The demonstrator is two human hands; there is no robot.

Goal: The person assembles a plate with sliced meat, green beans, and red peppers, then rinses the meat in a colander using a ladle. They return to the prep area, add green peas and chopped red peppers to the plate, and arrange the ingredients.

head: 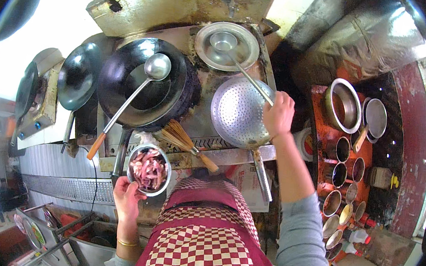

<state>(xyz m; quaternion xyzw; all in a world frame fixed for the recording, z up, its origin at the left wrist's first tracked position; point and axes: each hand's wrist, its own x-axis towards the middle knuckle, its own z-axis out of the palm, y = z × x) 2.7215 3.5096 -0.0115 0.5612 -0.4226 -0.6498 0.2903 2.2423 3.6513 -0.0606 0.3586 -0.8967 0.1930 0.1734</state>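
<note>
My left hand (128, 198) holds a metal bowl (169, 172) by its rim; strips of raw meat (149, 168) fill it. This bowl is in front of a large black wok (115, 85) on the stove. A metal ladle with an orange handle (157, 67) lies across that wok. My right hand (281, 114) is closed around the handle of a second ladle (223, 41), whose cup rests over a round metal pan (202, 41). Below that handle sits a perforated metal strainer (238, 108), its own handle pointing towards me.
A bamboo brush (183, 139) lies at the stove's front edge (229, 158). Two more dark pans (79, 76) stand to the left, one on a small burner (46, 105). To the right, an orange-red shelf (314, 142) carries a deep metal basin (342, 105) and several small containers (332, 203).
</note>
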